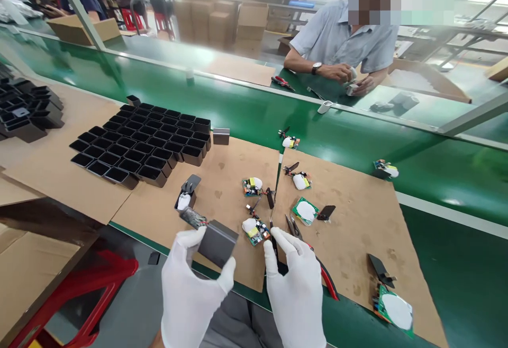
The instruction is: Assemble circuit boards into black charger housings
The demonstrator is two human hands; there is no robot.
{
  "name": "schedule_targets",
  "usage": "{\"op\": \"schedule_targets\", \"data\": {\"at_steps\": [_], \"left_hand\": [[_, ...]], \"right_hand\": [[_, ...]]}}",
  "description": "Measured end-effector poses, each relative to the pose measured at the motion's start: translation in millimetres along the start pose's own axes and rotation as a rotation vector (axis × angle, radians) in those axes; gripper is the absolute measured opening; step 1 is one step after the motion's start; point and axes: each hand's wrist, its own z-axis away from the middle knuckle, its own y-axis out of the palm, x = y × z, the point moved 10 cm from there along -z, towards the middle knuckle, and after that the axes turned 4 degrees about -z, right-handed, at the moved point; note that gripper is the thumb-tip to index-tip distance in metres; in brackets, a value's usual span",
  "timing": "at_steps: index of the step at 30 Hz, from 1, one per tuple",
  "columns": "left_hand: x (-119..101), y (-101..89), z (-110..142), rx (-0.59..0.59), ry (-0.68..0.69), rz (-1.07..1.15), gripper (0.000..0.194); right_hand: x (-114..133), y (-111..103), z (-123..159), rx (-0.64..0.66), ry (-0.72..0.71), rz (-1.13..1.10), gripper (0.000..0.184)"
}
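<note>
- I'd judge that the step in hand calls for a steady left grip: even pressure on the edges of the dark case (218,243), with no twist, so the thin wires at its upper corner take no strain.
- The shiny dark part (193,217) sits out beyond that corner, near the upright case with plug pins (186,193). I'd want it supported rather than dangling, and kept from knocking that case.
- On my right side, I'd keep the tweezers (272,227) lightly pinched, their tips clear of the circuit board (256,231) lying just beside. Its small parts look easy to snag, and a hard poke could bend one.
- The red-handled pliers (326,279) lie close to my right fingers, partly behind the hand. I judge a wide sideways sweep could drag them into the white-topped board (305,211).
- My left hand (190,290) is parted about as wide as the dark case, thumb on one edge and fingers on the opposite one, holding it above the near edge of the cardboard (222,170).
- My right hand (296,284) is nearly closed, thumb and forefinger around the tweezers. I can't tell from this view how firmly they press.
</note>
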Motion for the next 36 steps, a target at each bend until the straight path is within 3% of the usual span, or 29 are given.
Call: {"op": "schedule_targets", "data": {"at_steps": [2, 3, 6, 9, 11, 14, 18, 20, 23, 25, 27, 29, 31, 34, 36], "left_hand": [[-9, -8.8, -1, -0.172, 0.22, -0.311, 0.044], [-10, -7.2, 1, -0.198, 0.287, -0.382, 0.041], [-1, 2.5, 7, -0.153, 0.362, -0.332, 0.033], [9, 5.9, 14, -0.114, 0.321, -0.224, 0.034], [23, 9.8, 10, -0.046, 0.19, -0.115, 0.049], [46, 26.2, -1, 0.16, -0.042, -0.012, 0.077], [41, 37.7, -18, 0.344, 0.011, -0.03, 0.062], [38, 36.6, -24, 0.359, 0.03, -0.022, 0.059], [37, 33.7, -25, 0.342, 0.029, -0.033, 0.062], [38, 32.3, -23, 0.307, 0.024, -0.045, 0.059], [39, 31.9, -20, 0.257, 0.025, -0.05, 0.053], [39, 31.7, -16, 0.195, 0.039, -0.049, 0.048], [39, 30.2, -14, 0.124, 0.066, -0.059, 0.041], [37, 27.0, -12, 0.048, 0.12, -0.093, 0.028], [35, 25.9, -13, 0.039, 0.156, -0.105, 0.027]], "right_hand": [[10, 6, 0, 0.078, 0.047, -0.192, 0.025], [17, 12, 0, 0.134, 0.064, -0.291, 0.023], [40, 31, 2, 0.251, 0.084, -0.465, 0.024], [54, 42, 3, 0.233, 0.066, -0.515, 0.029], [57, 46, 4, 0.2, 0.05, -0.525, 0.031], [59, 47, 3, 0.18, 0.02, -0.523, 0.031], [53, 40, -22, 0.23, 0.044, -0.55, 0.039], [55, 34, -44, 0.288, -0.004, -0.551, 0.046], [60, 23, -65, 0.33, -0.132, -0.501, 0.026], [61, 19, -60, 0.311, -0.158, -0.479, 0.01], [63, 19, -42, 0.25, -0.167, -0.453, 0.006], [58, 23, -19, 0.154, -0.075, -0.425, 0.023], [46, 34, -1, 0.111, 0.108, -0.479, 0.026], [38, 50, 7, 0.133, 0.277, -0.563, 0.015], [35, 57, 2, 0.177, 0.348, -0.605, 0.02]]}}
